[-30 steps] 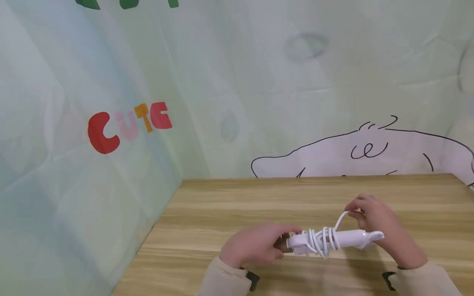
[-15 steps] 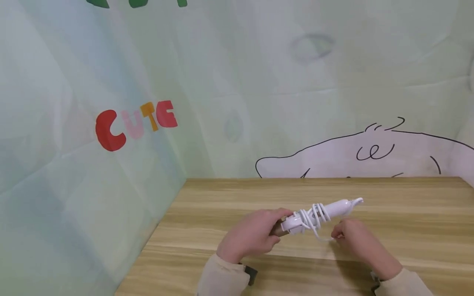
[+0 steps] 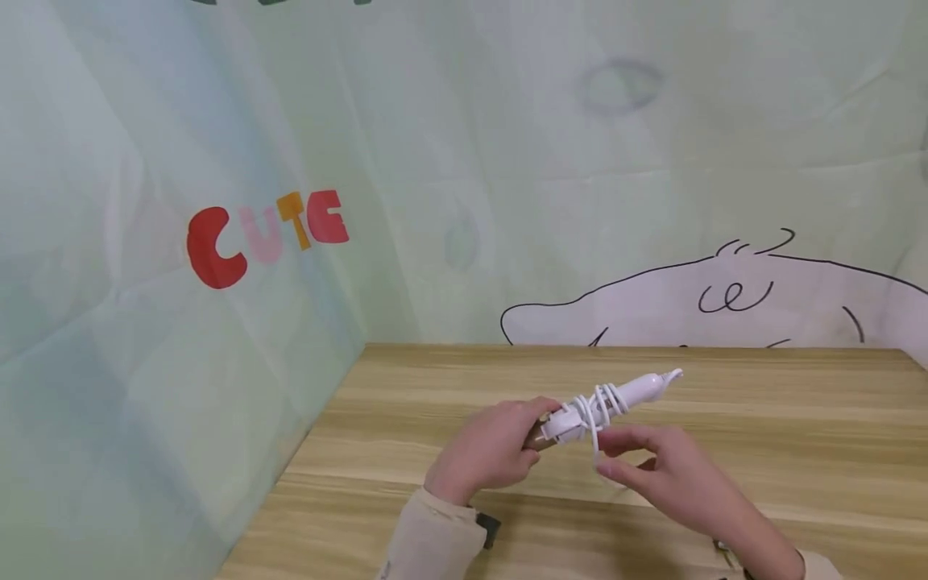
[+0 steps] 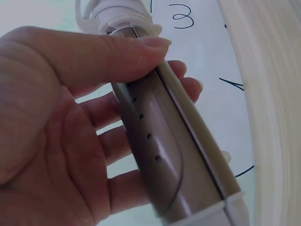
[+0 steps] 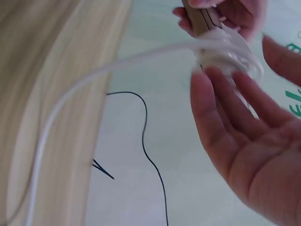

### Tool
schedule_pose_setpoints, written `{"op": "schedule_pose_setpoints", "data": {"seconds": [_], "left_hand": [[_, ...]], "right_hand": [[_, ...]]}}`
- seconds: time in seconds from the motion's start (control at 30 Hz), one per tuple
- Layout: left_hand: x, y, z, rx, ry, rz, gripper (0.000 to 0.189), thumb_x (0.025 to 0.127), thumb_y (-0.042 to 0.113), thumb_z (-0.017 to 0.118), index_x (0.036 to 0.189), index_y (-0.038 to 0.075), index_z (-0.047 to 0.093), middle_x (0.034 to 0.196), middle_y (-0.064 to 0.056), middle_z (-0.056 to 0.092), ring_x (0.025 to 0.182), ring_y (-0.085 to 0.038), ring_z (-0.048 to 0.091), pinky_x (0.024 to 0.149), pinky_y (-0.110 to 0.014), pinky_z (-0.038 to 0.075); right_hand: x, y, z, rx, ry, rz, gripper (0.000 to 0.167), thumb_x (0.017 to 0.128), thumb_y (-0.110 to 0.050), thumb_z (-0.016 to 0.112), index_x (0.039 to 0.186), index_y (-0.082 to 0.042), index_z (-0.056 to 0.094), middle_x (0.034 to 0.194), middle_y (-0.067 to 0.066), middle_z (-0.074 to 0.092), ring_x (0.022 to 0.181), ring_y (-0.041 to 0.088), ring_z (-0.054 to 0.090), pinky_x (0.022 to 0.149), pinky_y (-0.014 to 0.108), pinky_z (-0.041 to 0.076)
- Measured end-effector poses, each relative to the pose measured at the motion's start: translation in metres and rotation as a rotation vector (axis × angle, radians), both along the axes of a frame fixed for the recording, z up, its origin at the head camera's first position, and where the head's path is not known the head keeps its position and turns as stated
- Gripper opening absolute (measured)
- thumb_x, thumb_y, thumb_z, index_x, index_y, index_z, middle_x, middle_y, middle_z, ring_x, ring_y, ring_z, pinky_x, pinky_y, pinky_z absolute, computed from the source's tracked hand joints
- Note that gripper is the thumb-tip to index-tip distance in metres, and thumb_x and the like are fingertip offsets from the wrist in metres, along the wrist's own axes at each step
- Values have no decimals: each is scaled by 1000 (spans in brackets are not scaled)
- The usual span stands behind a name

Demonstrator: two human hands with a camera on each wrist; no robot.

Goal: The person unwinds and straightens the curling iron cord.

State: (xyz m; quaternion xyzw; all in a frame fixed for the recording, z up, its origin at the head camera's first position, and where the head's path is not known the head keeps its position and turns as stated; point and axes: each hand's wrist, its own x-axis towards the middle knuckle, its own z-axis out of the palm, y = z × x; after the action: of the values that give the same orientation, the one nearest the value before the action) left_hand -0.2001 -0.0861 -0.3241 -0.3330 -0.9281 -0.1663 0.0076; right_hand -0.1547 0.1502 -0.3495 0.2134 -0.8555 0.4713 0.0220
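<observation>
A hair straightener [image 3: 638, 393] with a white handle and brown plates is held tilted above the table, handle end to the upper right. White cord [image 3: 606, 401] is wound several times around its handle. My left hand [image 3: 489, 447] grips the brown end; in the left wrist view its thumb lies across the brown barrel [image 4: 162, 150], which has a row of small holes. My right hand [image 3: 670, 467] is at the near side of the coils, fingertips right at a hanging strand. In the right wrist view its fingers extend toward the blurred coils, thumb apart, and the loose cord [image 5: 84, 82] runs past.
Below both hands is a wood-grain table [image 3: 435, 379]. A pale green printed cloth [image 3: 464, 145] stands behind it and on the left, with coloured letters [image 3: 217, 250] and a line-drawn white figure [image 3: 645, 310].
My right hand swung from behind the straightener to its near side, carrying the cord round, and its thumb has spread from the fingers. The straightener's handle end tilted up and moved left.
</observation>
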Motion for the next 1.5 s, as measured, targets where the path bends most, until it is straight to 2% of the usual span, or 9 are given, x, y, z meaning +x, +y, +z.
{"op": "schedule_pose_setpoints", "data": {"seconds": [0.17, 0.27, 0.43, 0.57, 0.7, 0.83, 1.13, 1.3, 1.5], "left_hand": [[-1, 5, -3, 33, 21, -10, 52, 83, 3, 73, 131, 17, 60, 102, 7, 66, 78, -5, 55, 71, -25, 49], [-2, 10, -2, 55, 38, -5, 54, 81, 1, 71, 132, 16, 59, 106, 5, 66, 80, -5, 56, 71, -24, 49], [-2, 16, -2, 79, 51, 35, 44, 85, 18, 76, 126, 16, 60, 93, 7, 64, 71, -4, 53, 62, -21, 46], [-2, 18, -5, 104, 82, 72, 39, 85, 37, 78, 116, 18, 63, 82, 12, 59, 65, -3, 50, 57, -21, 42], [-3, 18, -9, 133, 138, 123, 30, 88, 37, 75, 111, 19, 68, 79, 12, 59, 62, -3, 49, 54, -21, 41], [-5, 17, -12, 148, 203, 192, 27, 86, 35, 78, 107, 20, 71, 77, 11, 60, 61, -3, 49, 52, -21, 40], [-7, 16, -16, 121, 257, 247, 20, 83, 38, 80, 96, 24, 73, 68, 13, 53, 55, -5, 46, 47, -25, 36], [-7, 16, -20, 64, 230, 236, 18, 82, 37, 80, 94, 26, 74, 65, 13, 49, 54, -6, 44, 45, -25, 35], [-10, 16, -24, 17, 156, 224, 16, 79, 37, 83, 91, 28, 76, 65, 16, 51, 56, -5, 43, 47, -24, 34]], "right_hand": [[2, -12, -3, -70, 56, -127, 14, 88, -21, 76, 96, -10, 74, 96, -2, 72, 83, 10, 67, 64, 27, 55], [1, -13, -4, -55, 161, -152, 3, 87, -15, 76, 90, -15, 74, 95, -5, 70, 79, 7, 64, 62, 26, 54], [1, -16, -5, -32, 315, -158, 14, 85, -6, 77, 84, -19, 73, 100, -5, 68, 83, 8, 64, 62, 25, 54], [3, -16, -4, -26, 284, -103, 12, 87, -5, 75, 85, -17, 71, 97, -6, 68, 84, 9, 64, 66, 27, 55], [4, -13, 0, -21, 135, -51, 5, 95, -11, 67, 90, -12, 67, 88, -9, 68, 83, 8, 66, 69, 30, 55], [5, -10, 4, -9, 57, -15, 8, 98, -11, 62, 90, -10, 63, 76, -9, 64, 70, 6, 62, 60, 27, 51], [6, -1, 7, 95, 162, -9, 12, 98, -9, 60, 88, -13, 58, 69, -11, 48, 59, 1, 46, 50, 24, 43], [8, 7, 12, 172, 190, -65, 12, 96, -6, 63, 87, -14, 61, 67, -11, 44, 55, 0, 39, 47, 24, 39], [7, 15, 16, 238, 311, -108, 16, 89, -1, 70, 83, -14, 63, 68, -12, 45, 57, 0, 38, 48, 24, 37]]}}
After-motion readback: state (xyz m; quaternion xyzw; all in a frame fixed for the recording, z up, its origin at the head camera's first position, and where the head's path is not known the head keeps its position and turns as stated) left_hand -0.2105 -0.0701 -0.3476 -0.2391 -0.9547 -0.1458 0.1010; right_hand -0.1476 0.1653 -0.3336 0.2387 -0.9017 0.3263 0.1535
